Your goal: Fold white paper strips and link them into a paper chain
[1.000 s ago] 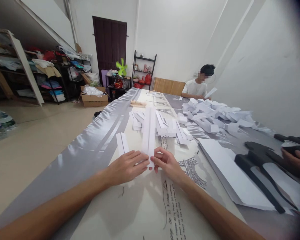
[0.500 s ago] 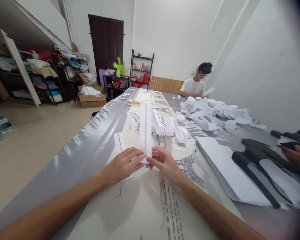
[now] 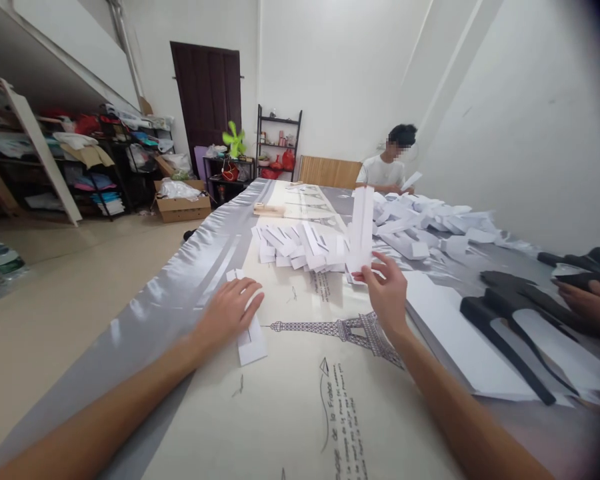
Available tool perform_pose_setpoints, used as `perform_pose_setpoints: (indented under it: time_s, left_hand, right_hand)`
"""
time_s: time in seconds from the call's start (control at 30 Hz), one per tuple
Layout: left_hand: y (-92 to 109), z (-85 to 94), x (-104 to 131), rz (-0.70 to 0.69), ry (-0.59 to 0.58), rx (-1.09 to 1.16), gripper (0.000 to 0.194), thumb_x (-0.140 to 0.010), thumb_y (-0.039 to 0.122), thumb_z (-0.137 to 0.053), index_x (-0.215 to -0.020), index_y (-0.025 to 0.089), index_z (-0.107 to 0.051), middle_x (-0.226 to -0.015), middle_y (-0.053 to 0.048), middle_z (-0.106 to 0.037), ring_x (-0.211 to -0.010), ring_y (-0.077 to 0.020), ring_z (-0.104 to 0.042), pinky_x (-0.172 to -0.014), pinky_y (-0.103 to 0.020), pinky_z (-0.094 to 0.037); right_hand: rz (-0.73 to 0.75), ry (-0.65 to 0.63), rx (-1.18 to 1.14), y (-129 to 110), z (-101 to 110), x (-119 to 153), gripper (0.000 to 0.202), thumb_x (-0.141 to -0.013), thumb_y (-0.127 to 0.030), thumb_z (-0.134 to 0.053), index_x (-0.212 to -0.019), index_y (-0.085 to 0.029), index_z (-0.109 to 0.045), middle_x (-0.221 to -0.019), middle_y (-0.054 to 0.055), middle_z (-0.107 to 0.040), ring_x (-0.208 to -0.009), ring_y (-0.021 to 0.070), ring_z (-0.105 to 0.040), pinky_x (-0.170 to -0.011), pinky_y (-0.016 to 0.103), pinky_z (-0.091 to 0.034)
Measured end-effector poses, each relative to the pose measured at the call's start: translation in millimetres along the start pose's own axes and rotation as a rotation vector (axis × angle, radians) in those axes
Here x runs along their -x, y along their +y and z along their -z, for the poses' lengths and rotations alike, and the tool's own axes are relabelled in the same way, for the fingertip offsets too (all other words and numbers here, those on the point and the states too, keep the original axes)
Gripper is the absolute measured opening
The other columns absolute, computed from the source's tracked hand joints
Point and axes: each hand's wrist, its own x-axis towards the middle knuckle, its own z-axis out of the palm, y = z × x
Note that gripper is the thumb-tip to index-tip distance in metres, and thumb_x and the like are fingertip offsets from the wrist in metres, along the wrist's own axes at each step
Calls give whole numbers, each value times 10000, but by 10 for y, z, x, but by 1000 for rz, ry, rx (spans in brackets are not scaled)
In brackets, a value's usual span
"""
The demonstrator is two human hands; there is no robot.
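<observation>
My right hand pinches the lower end of a long folded white paper piece, which stands upright at the right edge of a pile of similar folded papers. With fingers stretched, my left hand lies over another folded white paper on the table and hides its middle. The lower end of that paper shows below my palm.
A printed table cover with an Eiffel Tower drawing lies beneath. To the right are a stack of white sheets, a black chair back, a large paper heap, and another person's hand. A person sits at the far end.
My hands have parted. The right one has carried the folded paper right and forward, toward the pile; the left one has moved left onto the other folded paper.
</observation>
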Motion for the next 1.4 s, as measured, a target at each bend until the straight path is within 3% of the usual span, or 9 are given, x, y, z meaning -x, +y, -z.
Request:
perform_pose_setpoints:
  time_s: [0.1,0.17,0.3,0.5,0.6,0.73,1.0,1.27,1.4]
  left_hand:
    - [-139,-106,43,228,-128,29,441,-1067,409,-297,-1270,160,-598,-1364,-135,-608,-1270,-296,-560,-1068,-480,-438]
    - [-193,-168,73,291,-234,101,490,-1064,449,-293,-1361,155,-547,-1467,-140,-533,-1367,-294,-489,-1131,-487,-400]
    - [-218,-189,96,268,-299,151,532,-1057,493,-299,-1417,169,-520,-1530,-124,-468,-1426,-290,-422,-1181,-495,-350]
    - [-130,1,61,110,-414,266,528,-1054,529,-285,-1442,244,-503,-1566,-39,-428,-1435,-239,-411,-1209,-420,-326]
    - [-107,24,54,64,-354,244,519,-1055,510,-286,-1434,232,-507,-1563,-45,-433,-1434,-231,-411,-1211,-407,-324]
    - [-152,-52,53,152,-201,147,549,-1056,470,-257,-1398,138,-532,-1537,-122,-457,-1440,-259,-396,-1226,-460,-285]
    - [-222,-122,27,107,-260,169,524,-1028,469,-325,-1324,162,-630,-1438,-93,-578,-1361,-249,-507,-1180,-440,-367]
    - [-215,-96,31,83,-260,182,487,-1029,460,-355,-1277,182,-669,-1365,-93,-638,-1293,-267,-555,-1140,-458,-400]
    - [-227,-93,46,57,-269,196,478,-1022,458,-386,-1306,171,-643,-1385,-107,-613,-1293,-277,-536,-1142,-472,-385]
  right_hand:
    - [-105,-8,179,297,37,-108,450,-878,-338,-571,-1273,-123,-580,-1099,149,-689,-743,241,-751,-795,421,-596]
    - [-135,-24,235,444,15,-138,423,-836,-295,-575,-1210,-107,-629,-1045,156,-708,-708,247,-742,-769,413,-594]
    - [-132,-67,292,583,-63,-134,416,-804,-222,-555,-1186,-90,-654,-1015,146,-716,-709,229,-729,-768,384,-594]
    - [5,-83,274,646,-78,-124,397,-861,-161,-525,-1229,-82,-652,-1378,211,-548,-783,188,-711,-841,366,-598]
    - [40,-64,288,692,-60,-137,323,-942,-191,-538,-1235,-103,-642,-1412,204,-515,-835,179,-693,-855,377,-591]
    - [75,-50,340,745,-54,-132,332,-982,-336,-621,-1267,-169,-592,-1269,100,-613,-1043,231,-651,-877,434,-568]
    - [153,35,501,693,-32,-157,398,-941,-263,-471,-1289,-114,-592,-1382,186,-539,-1293,319,-445,-1098,495,-345]
    - [160,4,730,490,-9,-199,432,-966,-287,-395,-1330,-101,-535,-1384,188,-514,-1281,306,-433,-1067,430,-348]
    - [100,-107,917,305,163,-202,429,-983,-290,-406,-1357,-101,-501,-1391,194,-506,-1274,305,-462,-1016,400,-390]
